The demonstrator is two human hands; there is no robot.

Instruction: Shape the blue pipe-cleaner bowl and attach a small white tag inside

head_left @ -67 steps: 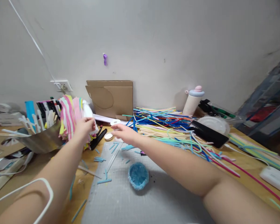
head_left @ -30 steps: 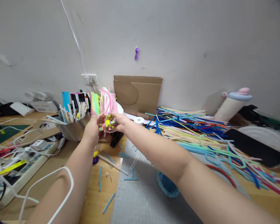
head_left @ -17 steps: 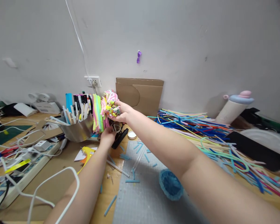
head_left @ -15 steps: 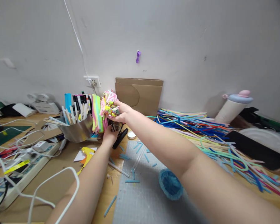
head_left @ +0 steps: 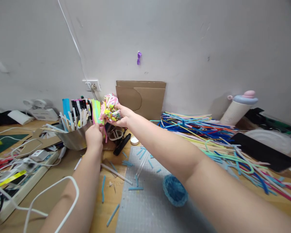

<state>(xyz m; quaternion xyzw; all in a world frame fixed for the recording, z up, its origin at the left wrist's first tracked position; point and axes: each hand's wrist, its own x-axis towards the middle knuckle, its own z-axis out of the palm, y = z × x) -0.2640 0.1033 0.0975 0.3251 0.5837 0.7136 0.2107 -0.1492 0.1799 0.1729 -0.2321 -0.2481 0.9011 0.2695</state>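
Note:
My right hand [head_left: 123,115] is closed around the side of a fluffy bundle of short, mostly pink pipe cleaners [head_left: 112,111], with a cluster of many-coloured ends facing me. Left of it stands a bundle of yellow, green and pink pipe cleaners [head_left: 96,111]. Wrapped at the lower part of that bundle is my left hand [head_left: 94,134]; its fingertips are partly hidden. Beneath my hands, a black tool [head_left: 122,144] and a pair of scissors with pale handles [head_left: 115,135] lie on the table. A fuzzy blue bowl [head_left: 175,190] sits on the grey cutting mat [head_left: 145,213].
A metal holder [head_left: 75,139] with white sticks and markers stands left. Loose pipe cleaners [head_left: 199,126] spread across the right, near a white bottle [head_left: 237,111] and a black phone-like slab [head_left: 264,152]. A power strip [head_left: 21,187] and white cables lie left; cardboard [head_left: 150,100] leans against the wall.
My left hand has moved left, from beside the scissors to the lower part of the yellow-green bundle. My right hand keeps hold of the pink bundle. The view has shifted slightly.

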